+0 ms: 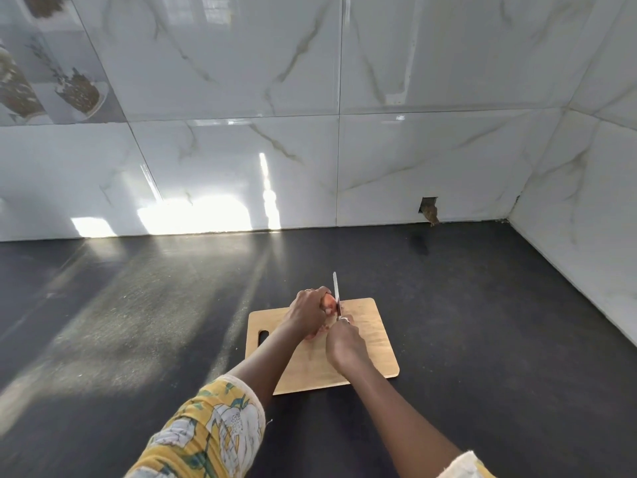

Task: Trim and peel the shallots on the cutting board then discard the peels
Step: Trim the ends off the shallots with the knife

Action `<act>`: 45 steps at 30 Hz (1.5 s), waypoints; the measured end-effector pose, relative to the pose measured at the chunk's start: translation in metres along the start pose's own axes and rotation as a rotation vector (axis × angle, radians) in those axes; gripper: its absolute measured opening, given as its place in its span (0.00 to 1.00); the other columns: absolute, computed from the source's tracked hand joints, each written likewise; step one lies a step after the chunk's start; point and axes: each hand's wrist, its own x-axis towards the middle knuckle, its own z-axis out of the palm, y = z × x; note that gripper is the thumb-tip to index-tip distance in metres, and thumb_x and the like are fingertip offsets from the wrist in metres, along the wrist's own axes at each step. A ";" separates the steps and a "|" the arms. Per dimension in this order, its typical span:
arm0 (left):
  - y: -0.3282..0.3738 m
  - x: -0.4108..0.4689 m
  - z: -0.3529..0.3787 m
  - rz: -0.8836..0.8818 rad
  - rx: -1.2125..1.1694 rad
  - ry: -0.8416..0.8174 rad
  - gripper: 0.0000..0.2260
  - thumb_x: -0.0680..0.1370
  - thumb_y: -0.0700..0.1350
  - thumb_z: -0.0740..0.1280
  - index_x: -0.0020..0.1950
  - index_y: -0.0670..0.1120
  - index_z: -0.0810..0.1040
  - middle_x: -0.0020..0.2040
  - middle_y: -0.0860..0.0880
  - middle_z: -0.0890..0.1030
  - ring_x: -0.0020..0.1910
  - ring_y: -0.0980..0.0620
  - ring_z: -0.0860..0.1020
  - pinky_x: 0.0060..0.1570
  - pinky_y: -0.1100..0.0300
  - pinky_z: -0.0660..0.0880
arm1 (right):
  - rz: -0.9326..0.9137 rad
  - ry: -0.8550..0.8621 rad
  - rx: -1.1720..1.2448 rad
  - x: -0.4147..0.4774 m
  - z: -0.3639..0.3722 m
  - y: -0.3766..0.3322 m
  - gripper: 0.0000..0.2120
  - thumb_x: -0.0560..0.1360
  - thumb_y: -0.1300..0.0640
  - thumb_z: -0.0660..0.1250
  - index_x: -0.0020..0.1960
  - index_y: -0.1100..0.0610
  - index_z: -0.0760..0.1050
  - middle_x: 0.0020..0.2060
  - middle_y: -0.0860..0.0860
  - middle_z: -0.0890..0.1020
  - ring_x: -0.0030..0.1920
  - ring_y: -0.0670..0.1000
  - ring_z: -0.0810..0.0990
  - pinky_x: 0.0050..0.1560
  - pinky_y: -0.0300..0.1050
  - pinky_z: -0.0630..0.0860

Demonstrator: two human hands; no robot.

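Note:
A light wooden cutting board [372,339] with a handle slot at its left end lies on the dark counter. My left hand [306,310] grips a pinkish shallot [329,301] at the board's far edge. My right hand [344,346] holds a knife [336,293]; its blade points away from me and rests against the shallot's right end. More pinkish shallot [315,334] shows under my left wrist, mostly hidden. The knife handle is covered by my fingers.
The dark counter [138,322] runs left and right of the board, with sun patches on the left. A white marble-look tiled wall [241,167] stands behind and meets a side wall at the right corner. A small hole [428,208] is at the wall's base.

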 end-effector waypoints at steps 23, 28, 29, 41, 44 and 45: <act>-0.008 -0.003 -0.010 -0.155 -0.173 0.000 0.23 0.72 0.32 0.59 0.64 0.51 0.72 0.56 0.46 0.79 0.58 0.45 0.73 0.50 0.59 0.68 | -0.125 0.148 -0.230 0.004 0.007 0.026 0.17 0.81 0.63 0.47 0.65 0.63 0.67 0.60 0.56 0.74 0.56 0.58 0.77 0.51 0.49 0.71; -0.001 -0.001 -0.006 -0.103 -0.172 -0.012 0.25 0.72 0.32 0.59 0.65 0.53 0.72 0.60 0.45 0.74 0.61 0.45 0.71 0.56 0.60 0.66 | -0.086 0.151 -0.220 -0.001 0.002 0.028 0.16 0.80 0.63 0.46 0.65 0.62 0.64 0.58 0.58 0.77 0.56 0.59 0.78 0.49 0.48 0.70; -0.001 0.000 -0.004 -0.104 -0.172 -0.009 0.23 0.73 0.34 0.61 0.64 0.53 0.73 0.60 0.45 0.74 0.61 0.46 0.71 0.56 0.60 0.65 | -0.071 0.160 -0.213 -0.002 0.001 0.028 0.16 0.80 0.63 0.45 0.65 0.61 0.64 0.58 0.58 0.77 0.56 0.59 0.78 0.48 0.48 0.69; 0.011 -0.007 -0.001 0.018 -0.041 -0.087 0.20 0.76 0.38 0.57 0.62 0.56 0.74 0.56 0.48 0.75 0.52 0.49 0.75 0.47 0.64 0.70 | -0.021 0.226 -0.060 0.006 -0.010 0.038 0.16 0.82 0.55 0.46 0.62 0.59 0.67 0.55 0.57 0.79 0.55 0.60 0.78 0.46 0.49 0.69; 0.012 -0.009 -0.003 0.046 0.052 -0.077 0.14 0.79 0.45 0.56 0.58 0.57 0.77 0.50 0.50 0.73 0.41 0.52 0.79 0.41 0.61 0.75 | -0.016 0.230 -0.052 0.006 -0.010 0.041 0.16 0.82 0.54 0.47 0.63 0.58 0.66 0.56 0.57 0.78 0.55 0.60 0.77 0.46 0.48 0.68; 0.012 -0.010 -0.005 0.050 0.082 -0.046 0.14 0.78 0.46 0.56 0.57 0.56 0.78 0.51 0.49 0.76 0.44 0.51 0.79 0.41 0.61 0.74 | -0.013 0.232 -0.056 0.006 -0.010 0.042 0.16 0.82 0.54 0.47 0.63 0.58 0.67 0.56 0.57 0.78 0.55 0.60 0.77 0.46 0.48 0.67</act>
